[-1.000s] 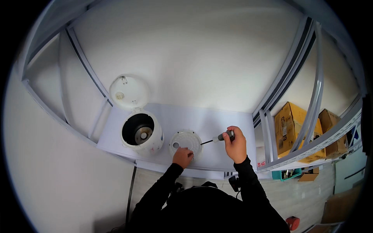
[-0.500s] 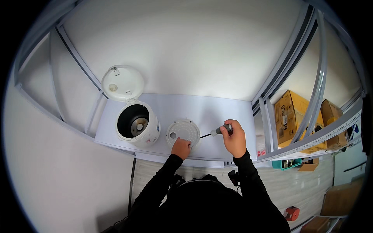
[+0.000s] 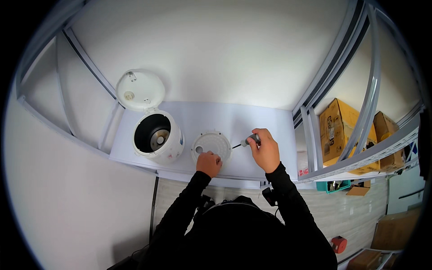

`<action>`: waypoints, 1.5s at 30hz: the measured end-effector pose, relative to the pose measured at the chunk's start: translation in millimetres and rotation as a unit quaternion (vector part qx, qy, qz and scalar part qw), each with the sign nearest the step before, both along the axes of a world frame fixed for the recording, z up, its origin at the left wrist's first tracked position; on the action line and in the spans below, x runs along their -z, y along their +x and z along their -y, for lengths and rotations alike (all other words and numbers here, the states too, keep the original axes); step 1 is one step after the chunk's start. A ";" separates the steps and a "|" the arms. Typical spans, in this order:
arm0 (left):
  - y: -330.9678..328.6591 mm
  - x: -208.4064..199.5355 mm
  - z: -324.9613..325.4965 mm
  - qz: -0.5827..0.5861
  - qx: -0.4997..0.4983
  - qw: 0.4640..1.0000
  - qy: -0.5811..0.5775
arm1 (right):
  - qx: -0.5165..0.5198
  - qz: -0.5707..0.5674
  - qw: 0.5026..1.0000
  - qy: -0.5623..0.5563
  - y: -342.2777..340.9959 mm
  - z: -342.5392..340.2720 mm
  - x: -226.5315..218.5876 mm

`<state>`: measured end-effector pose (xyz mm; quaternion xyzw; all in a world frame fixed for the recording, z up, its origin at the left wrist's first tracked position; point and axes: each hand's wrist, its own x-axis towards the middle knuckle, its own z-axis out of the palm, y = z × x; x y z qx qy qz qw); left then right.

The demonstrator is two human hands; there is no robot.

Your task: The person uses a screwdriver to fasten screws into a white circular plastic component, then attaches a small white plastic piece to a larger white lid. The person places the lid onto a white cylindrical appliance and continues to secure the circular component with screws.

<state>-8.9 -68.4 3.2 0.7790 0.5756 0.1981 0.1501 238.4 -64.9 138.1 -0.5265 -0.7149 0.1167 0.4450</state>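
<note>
My left hand (image 3: 209,164) is closed, its curled fingers at the near part of a round white lid plate (image 3: 211,140) with a hole at its left and small tabs around the rim. Its fingertips are partly hidden. In my right hand (image 3: 265,152) is a screwdriver (image 3: 250,140) with a grey handle, held tilted. The dark shaft points left, its tip at the plate's right edge; I cannot tell whether it touches. Left of the plate stands a white rice cooker (image 3: 168,146) with a dark inside, its hinged lid (image 3: 141,90) raised.
These things stand on a pale table (image 3: 270,114) against a white wall. Grey frame posts rise on both sides. Right of the table are a yellow carton (image 3: 333,130), a brown carton (image 3: 387,128) and a teal bin (image 3: 333,186). A red object (image 3: 339,244) lies on the floor.
The view has shifted slightly. My left fingers have curled in more over the plate. My right hand and the screwdriver handle have moved a little left, with the tip still at the plate's right edge.
</note>
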 end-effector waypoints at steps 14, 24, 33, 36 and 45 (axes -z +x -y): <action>41.4 20.7 -18.3 0.041 -0.001 0.998 0.054 | -0.062 0.069 0.995 0.030 -16.7 -12.9 12.2; 41.0 27.2 -17.9 0.041 -0.006 0.998 0.051 | -0.057 0.089 0.994 0.038 -16.7 -15.5 8.1; 41.7 29.6 -16.9 0.059 -0.019 0.997 0.046 | -0.057 0.090 0.994 0.023 -17.6 -20.1 7.7; 41.5 31.3 -17.2 0.052 -0.021 0.997 0.044 | -0.056 0.094 0.994 0.026 -18.4 -19.8 8.3; 42.0 27.4 -15.9 0.063 -0.017 0.997 0.038 | -0.058 0.091 0.994 0.016 -21.8 -19.8 9.3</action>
